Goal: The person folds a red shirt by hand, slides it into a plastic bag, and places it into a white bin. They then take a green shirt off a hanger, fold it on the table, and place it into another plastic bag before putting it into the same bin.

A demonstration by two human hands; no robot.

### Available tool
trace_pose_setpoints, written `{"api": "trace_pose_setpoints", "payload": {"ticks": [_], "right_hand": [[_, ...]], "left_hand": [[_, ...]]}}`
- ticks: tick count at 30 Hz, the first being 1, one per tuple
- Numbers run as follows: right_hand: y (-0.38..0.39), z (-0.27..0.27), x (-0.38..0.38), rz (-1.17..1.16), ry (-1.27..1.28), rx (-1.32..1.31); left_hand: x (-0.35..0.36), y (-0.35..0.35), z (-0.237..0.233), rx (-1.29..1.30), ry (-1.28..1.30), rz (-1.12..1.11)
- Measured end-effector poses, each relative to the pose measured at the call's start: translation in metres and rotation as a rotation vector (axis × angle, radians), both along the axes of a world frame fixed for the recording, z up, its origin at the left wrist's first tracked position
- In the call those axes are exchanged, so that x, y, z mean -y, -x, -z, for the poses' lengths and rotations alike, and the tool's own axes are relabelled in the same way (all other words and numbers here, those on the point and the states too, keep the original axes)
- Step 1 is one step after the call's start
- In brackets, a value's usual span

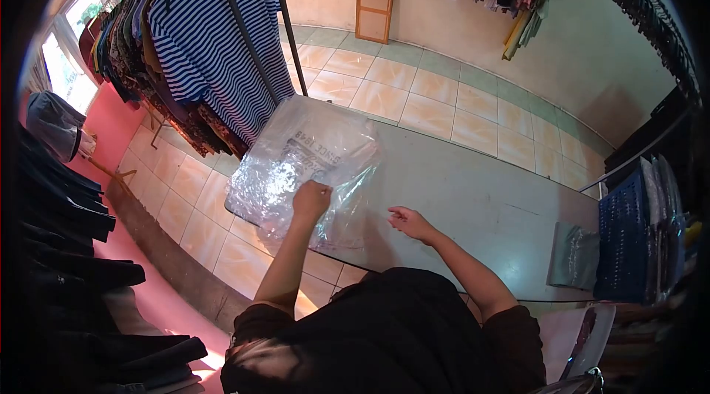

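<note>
A large sheet of clear, shiny plastic (277, 183), bag-like and wrinkled, lies over the left end of the grey table (458, 172). Dark printed lettering (314, 153) shows on or through it. My left hand (312, 199) is closed at the near middle of this plastic, its fingers curled in and pinching it. To the right, my right hand (414, 224) is held over the table beside the plastic, fingers stretched out and holding nothing.
A blue perforated basket (620, 238) with plastic-wrapped items stands at the table's right end, a grey wrapped packet (574, 255) beside it. Hanging clothes crowd the left, including a blue-and-white striped shirt (214, 39). Dark garments (74, 261) hang at near left.
</note>
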State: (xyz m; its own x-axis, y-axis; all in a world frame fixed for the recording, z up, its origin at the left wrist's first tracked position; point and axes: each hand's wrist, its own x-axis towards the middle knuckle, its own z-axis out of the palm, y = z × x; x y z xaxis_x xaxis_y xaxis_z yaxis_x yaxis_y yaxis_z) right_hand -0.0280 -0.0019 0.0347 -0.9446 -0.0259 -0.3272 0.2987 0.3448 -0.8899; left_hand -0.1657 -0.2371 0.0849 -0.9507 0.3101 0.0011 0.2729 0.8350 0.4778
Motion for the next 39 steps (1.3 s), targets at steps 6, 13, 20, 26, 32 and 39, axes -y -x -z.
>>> {"api": "trace_pose_setpoints", "payload": {"ticks": [6, 13, 20, 26, 32, 39], "right_hand": [[0.022, -0.013, 0.030, 0.255, 0.893, 0.359], [0.025, 0.059, 0.013, 0.755, 0.150, -0.006], [0.003, 0.080, -0.047, 0.685, -0.466, -0.317], [-0.073, 0.036, -0.137, 0.972, 0.222, 0.049], [-0.183, 0.061, -0.204, 1.032, -0.020, 0.023], [-0.210, 0.069, -0.194, 1.242, 0.059, -0.076]], "left_hand": [[-0.047, -0.041, 0.042, 0.203, -0.053, 0.258], [-0.033, -0.061, 0.061, 0.169, -0.503, 0.417], [0.007, -0.042, 0.067, -0.316, -0.224, -0.145], [-0.009, -0.047, 0.084, -0.279, -0.375, -0.094], [-0.083, -0.071, 0.091, -0.197, -0.289, 0.015], [-0.111, -0.056, 0.113, -0.131, -0.154, 0.098]]}}
